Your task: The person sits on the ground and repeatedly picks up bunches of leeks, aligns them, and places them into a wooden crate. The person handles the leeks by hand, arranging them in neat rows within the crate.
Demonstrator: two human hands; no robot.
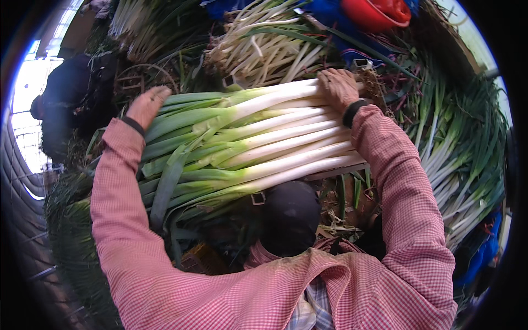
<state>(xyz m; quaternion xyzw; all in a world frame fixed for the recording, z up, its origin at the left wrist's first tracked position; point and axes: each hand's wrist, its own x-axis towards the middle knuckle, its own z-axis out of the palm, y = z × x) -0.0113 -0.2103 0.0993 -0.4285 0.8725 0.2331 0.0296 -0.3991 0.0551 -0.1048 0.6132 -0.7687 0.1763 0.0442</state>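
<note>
A broad layer of large green onions (284, 132) lies crosswise before me, white shafts to the right and green leaves (169, 152) to the left. My left hand (148, 107) curls over the far left edge of the bundle, against the leaves. At the far right, my right hand (339, 88) grips the white shafts close to the roots (371, 84). One loose leaf (169, 185) bends down over the near side. Square metal tube ends (258, 199) show at the near and far sides of the bundle. The undersides of both hands are hidden.
Unsorted green onions (264, 45) are heaped beyond the bundle. More onions (466, 165) lie along the right. A red basin (377, 14) stands at the back right. Another person (68, 95) in dark clothing bends at the left. My dark-clad knee (291, 218) is just below the bundle.
</note>
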